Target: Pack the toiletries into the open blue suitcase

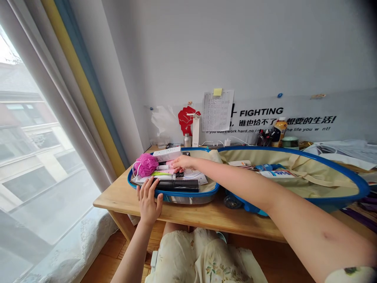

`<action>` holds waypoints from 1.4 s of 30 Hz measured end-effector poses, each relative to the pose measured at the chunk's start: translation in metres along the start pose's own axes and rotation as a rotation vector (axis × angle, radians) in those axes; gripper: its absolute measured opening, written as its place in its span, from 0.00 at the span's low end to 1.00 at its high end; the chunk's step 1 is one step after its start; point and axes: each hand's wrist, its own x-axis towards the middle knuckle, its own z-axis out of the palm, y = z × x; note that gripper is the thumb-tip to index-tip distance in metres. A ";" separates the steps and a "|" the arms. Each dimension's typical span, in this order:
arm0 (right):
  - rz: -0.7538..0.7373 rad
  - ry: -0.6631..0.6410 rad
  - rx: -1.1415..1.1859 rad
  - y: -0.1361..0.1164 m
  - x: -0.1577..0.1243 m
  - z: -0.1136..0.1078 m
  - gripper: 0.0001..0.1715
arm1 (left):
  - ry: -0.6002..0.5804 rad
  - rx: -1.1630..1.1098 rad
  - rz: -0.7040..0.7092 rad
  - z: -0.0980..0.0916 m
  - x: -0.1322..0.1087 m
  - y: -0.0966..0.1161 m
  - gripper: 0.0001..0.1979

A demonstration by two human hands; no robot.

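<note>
An open suitcase with a blue rim (210,192) lies on the wooden desk, its smaller half on the left packed with items. My left hand (150,199) rests over the front rim of that half, fingers spread against a long black item (181,185). Into the same half reaches my right hand (183,162), its fingers bent down and together among pink and white items; what they grip, if anything, is hidden. A pink bath puff (145,164) sits at the left end, beside a white box (167,153) and a yellow-green strip (160,173).
The suitcase's right half (326,179) holds a white and blue package (275,174) and straps. Behind stand a white lamp (195,131), a bottle with an orange label (279,131) and pens (264,138). Papers (338,151) lie at right; a curtain (85,118) hangs at left.
</note>
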 end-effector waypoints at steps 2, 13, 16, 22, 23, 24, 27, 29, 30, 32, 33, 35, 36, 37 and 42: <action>-0.011 -0.008 -0.024 0.002 -0.002 -0.006 0.07 | 0.002 -0.001 -0.007 0.000 0.000 0.000 0.25; -0.038 0.242 -0.450 0.048 -0.072 -0.144 0.23 | 0.035 0.008 0.050 -0.001 0.001 0.001 0.23; 0.041 0.277 -0.637 0.074 -0.100 -0.178 0.20 | 0.033 0.009 0.042 0.000 0.001 -0.001 0.23; 0.245 0.211 -0.863 0.126 -0.134 -0.203 0.13 | 0.006 -0.003 -0.015 0.000 0.000 -0.001 0.25; 0.265 0.214 -0.894 0.133 -0.135 -0.204 0.12 | 0.008 -0.003 -0.013 0.000 0.000 0.000 0.25; 0.279 0.226 -0.923 0.139 -0.136 -0.204 0.13 | 0.010 -0.002 -0.009 0.000 0.000 0.000 0.25; 0.292 0.274 -0.989 0.154 -0.135 -0.203 0.17 | 0.014 0.001 0.002 0.000 0.001 0.000 0.25; 0.296 0.287 -1.013 0.160 -0.134 -0.203 0.18 | 0.014 0.003 -0.002 -0.001 0.001 0.001 0.25; 0.301 0.290 -1.020 0.162 -0.133 -0.203 0.17 | 0.015 0.002 -0.003 -0.001 0.001 0.001 0.25; 0.312 0.292 -1.028 0.164 -0.132 -0.204 0.16 | 0.019 -0.003 0.002 -0.001 0.001 0.002 0.25; 0.318 0.292 -1.030 0.165 -0.132 -0.204 0.16 | 0.020 -0.005 0.006 -0.002 0.002 0.002 0.25; 0.324 0.290 -1.028 0.167 -0.131 -0.204 0.16 | 0.019 -0.007 0.013 -0.002 0.002 0.003 0.25; 0.325 0.289 -1.025 0.167 -0.131 -0.204 0.17 | 0.017 -0.006 0.013 -0.002 0.002 0.003 0.25; 0.323 0.287 -1.018 0.168 -0.130 -0.204 0.18 | 0.015 -0.004 0.010 -0.002 0.002 0.002 0.25; 0.284 0.249 -0.940 0.171 -0.131 -0.205 0.22 | 0.001 0.009 -0.016 -0.001 0.000 0.001 0.25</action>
